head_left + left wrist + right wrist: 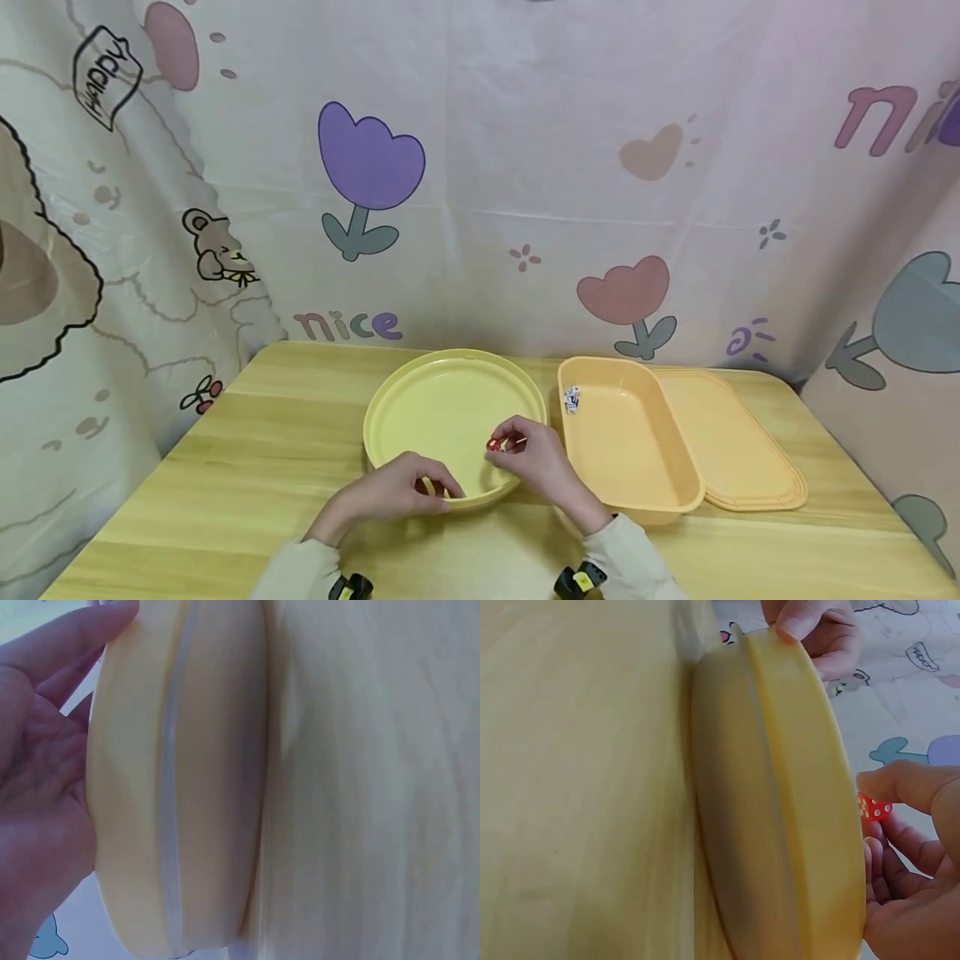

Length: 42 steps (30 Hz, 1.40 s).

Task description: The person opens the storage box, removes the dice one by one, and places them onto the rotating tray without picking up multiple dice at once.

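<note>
A round yellow container point(442, 400) with a raised rim lies on the wooden table; its side wall point(131, 780) shows a pale seam in the left wrist view. At its near edge my left hand point(405, 487) grips the rim, thumb point(799, 621) on the outside and fingers over the inside. My right hand point(536, 454) pinches a red die point(875, 807) with white dots between thumb and fingers. This hand is over the container's right side, and the die is right by the rim in the right wrist view.
To the right stands a rectangular orange box point(678, 442), with a small blue-and-white patterned piece point(572, 399) at its upper left wall. A flat orange lid point(738, 442) lies beside it, partly behind the box. A printed curtain point(480, 167) hangs behind the table point(247, 450).
</note>
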Each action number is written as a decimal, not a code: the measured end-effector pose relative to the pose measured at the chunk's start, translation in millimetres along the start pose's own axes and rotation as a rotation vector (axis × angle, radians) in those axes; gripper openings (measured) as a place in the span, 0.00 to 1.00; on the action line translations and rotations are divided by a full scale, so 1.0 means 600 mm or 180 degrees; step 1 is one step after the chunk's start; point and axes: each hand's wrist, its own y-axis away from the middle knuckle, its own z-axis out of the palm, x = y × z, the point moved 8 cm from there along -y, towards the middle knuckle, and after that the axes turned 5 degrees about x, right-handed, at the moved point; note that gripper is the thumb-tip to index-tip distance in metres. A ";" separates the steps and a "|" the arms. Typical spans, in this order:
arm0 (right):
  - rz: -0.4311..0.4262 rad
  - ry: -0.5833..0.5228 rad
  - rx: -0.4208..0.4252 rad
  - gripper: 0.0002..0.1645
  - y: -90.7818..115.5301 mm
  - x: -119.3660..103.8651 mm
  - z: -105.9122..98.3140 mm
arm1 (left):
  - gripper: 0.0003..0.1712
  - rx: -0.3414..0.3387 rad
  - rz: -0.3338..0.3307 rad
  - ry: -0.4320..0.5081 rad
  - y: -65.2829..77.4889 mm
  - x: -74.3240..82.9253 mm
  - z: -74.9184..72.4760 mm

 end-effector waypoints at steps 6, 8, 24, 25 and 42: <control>0.0014 0.0038 -0.0045 0.10 0.005 0.003 0.005 | 0.08 -0.0026 -0.0035 0.0031 -0.002 -0.003 0.002; -0.0016 0.0092 -0.0069 0.10 0.008 0.003 0.008 | 0.08 -0.0027 -0.0055 0.0058 -0.001 -0.004 0.003; -0.0104 0.0073 -0.0080 0.13 0.017 0.008 0.023 | 0.08 -0.0025 0.0008 0.0073 0.010 -0.013 0.007; -0.0104 0.0060 -0.0056 0.12 0.016 0.009 0.022 | 0.08 -0.0025 0.0006 0.0071 0.010 -0.013 0.006; -0.0079 0.0132 -0.0031 0.09 0.006 0.004 0.009 | 0.08 -0.0018 -0.0025 0.0061 0.000 -0.005 -0.003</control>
